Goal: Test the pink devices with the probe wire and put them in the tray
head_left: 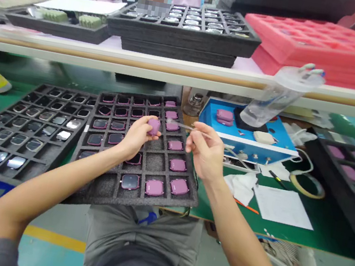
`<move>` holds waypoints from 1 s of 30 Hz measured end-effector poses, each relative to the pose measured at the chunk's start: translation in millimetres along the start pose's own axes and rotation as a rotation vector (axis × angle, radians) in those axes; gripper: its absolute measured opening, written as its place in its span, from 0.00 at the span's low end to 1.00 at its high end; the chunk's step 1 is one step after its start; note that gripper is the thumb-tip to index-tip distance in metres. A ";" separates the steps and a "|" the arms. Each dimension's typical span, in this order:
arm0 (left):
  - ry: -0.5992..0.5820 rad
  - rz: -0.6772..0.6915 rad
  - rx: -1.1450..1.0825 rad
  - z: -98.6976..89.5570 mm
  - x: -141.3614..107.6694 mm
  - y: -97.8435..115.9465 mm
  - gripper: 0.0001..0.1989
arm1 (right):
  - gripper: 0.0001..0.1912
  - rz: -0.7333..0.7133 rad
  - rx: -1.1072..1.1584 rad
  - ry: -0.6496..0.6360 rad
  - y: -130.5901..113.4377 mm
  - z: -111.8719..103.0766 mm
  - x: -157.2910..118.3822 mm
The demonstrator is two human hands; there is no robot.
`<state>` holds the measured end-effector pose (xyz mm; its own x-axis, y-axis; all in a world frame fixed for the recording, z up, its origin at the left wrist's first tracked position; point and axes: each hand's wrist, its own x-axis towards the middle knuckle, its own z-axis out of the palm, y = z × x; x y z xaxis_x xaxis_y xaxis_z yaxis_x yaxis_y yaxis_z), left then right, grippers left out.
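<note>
My left hand (140,138) is closed around a small purple watch case (154,126), raised over the dark foam tray (155,163). In my right hand (205,149), the fingers pinch a thin translucent stick (183,126). Its pale tip points left and is close to the watch case; whether they touch I cannot tell. Below, the tray's compartments hold several purple watch cases (154,188), some with the plain purple side up. Others show a dark glass face, such as one watch face (130,182) near the front.
Left of it lies a second foam tray (46,153) of watch faces. At right stand a blue box (248,138) with a clear cylinder (275,97), a tape roll (307,186), white paper (283,206) and another tray (336,186). A shelf (174,72) crosses above; people sit beyond.
</note>
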<state>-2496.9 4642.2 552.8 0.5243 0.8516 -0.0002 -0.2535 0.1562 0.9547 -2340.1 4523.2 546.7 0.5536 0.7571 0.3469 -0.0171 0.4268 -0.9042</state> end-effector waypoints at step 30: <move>-0.084 0.067 -0.113 0.9 -0.1 -37.6 0.20 | 0.04 -0.301 -0.221 -0.056 44.4 4.0 1.5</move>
<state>-2486.7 4635.8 517.2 0.5676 0.8181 0.0921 -0.3781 0.1597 0.9119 -2343.4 4545.3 508.2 0.4599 0.6428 0.6126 0.3227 0.5218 -0.7897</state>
